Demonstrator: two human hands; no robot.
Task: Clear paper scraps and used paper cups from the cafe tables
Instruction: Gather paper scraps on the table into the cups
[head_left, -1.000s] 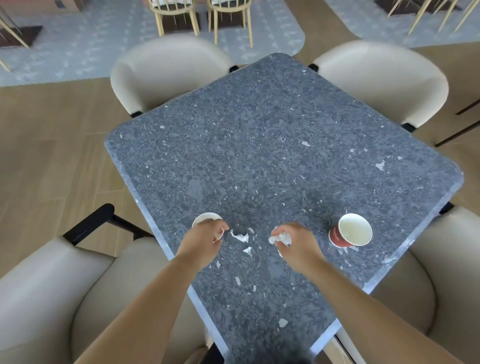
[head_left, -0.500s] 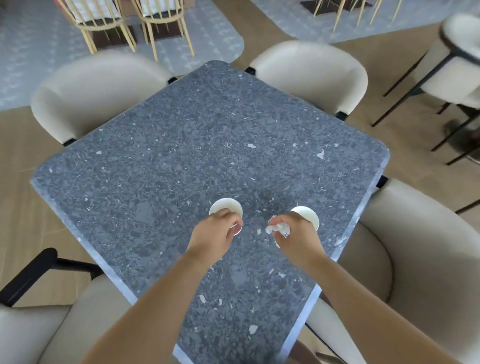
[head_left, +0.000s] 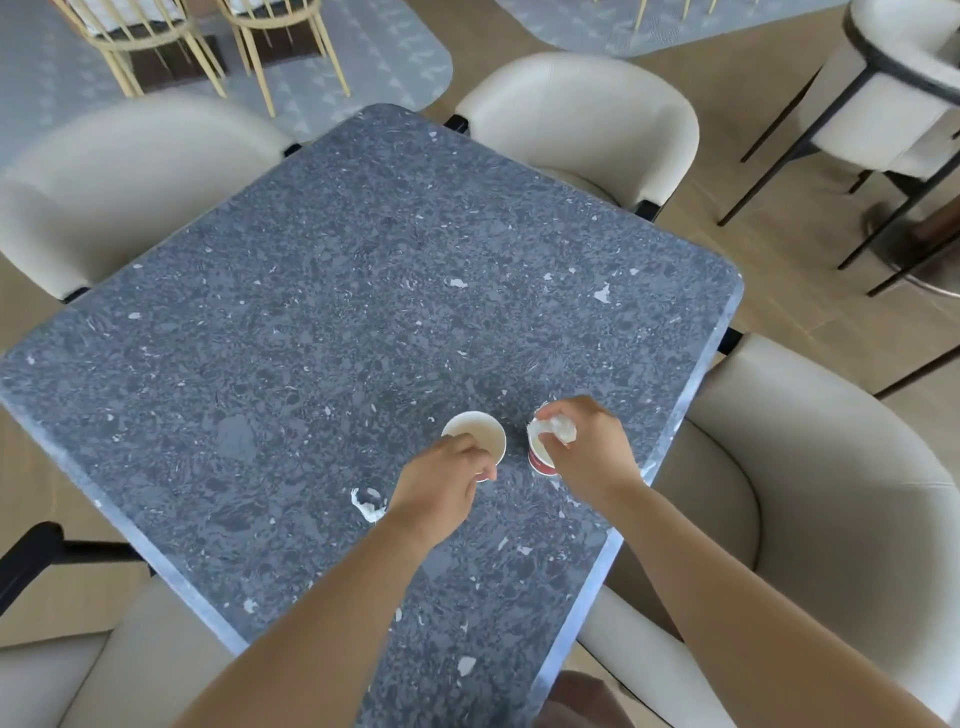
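My left hand (head_left: 441, 480) grips the near rim of a white paper cup (head_left: 475, 435) standing on the grey speckled table (head_left: 311, 322). Just right of it stands a red paper cup (head_left: 540, 462). My right hand (head_left: 587, 447) is directly over that red cup, pinching a crumpled white paper scrap (head_left: 556, 430) at its mouth. Another crumpled scrap (head_left: 370, 503) lies on the table left of my left wrist. Small white flecks dot the tabletop; paper bits and stone pattern are hard to tell apart.
Cream upholstered chairs (head_left: 587, 119) surround the table on all sides, one close at the right edge (head_left: 810, 467). Wooden spindle chairs (head_left: 156, 36) stand on a rug at the back. A second table's chair and black legs (head_left: 893, 119) are at the far right.
Both hands have shifted right along the table. My left hand brought the white cup beside the red cup, and my right hand carried its scrap over the red cup's mouth.
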